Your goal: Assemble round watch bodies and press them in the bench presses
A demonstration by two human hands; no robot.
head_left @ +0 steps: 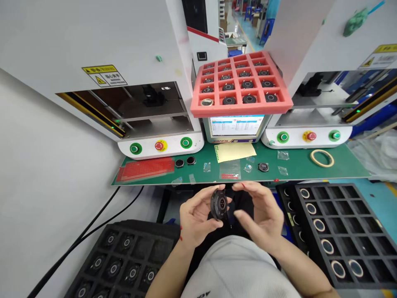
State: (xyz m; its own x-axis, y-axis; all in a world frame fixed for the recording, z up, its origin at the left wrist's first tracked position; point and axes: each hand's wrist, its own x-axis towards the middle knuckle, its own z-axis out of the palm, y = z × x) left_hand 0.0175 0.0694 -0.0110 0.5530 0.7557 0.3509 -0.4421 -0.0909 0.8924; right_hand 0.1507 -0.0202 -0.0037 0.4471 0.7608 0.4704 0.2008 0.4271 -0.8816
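Note:
A round black watch case (218, 204) is gripped at its edge by the fingers and thumb of my left hand (198, 211), just in front of the bench edge. Its back, with a ring and small contacts in the middle, faces to the right. Beside it my right hand (263, 215) is held apart from the case, thumb and fingers spread with nothing between them. Red marks show on both hands. On the green bench (198, 171) beyond my hands lie a watch case (263, 167) and two more dark watch cases (185, 162) farther left.
A pink foam tray (242, 109) of watch cases rests on top of a monitor (235, 126), between two white press machines (161, 151). Black trays stand at lower left (139, 227) and right (347, 236). Red strips (145, 169), yellow paper (235, 152) and a tape roll (321, 158) lie on the bench.

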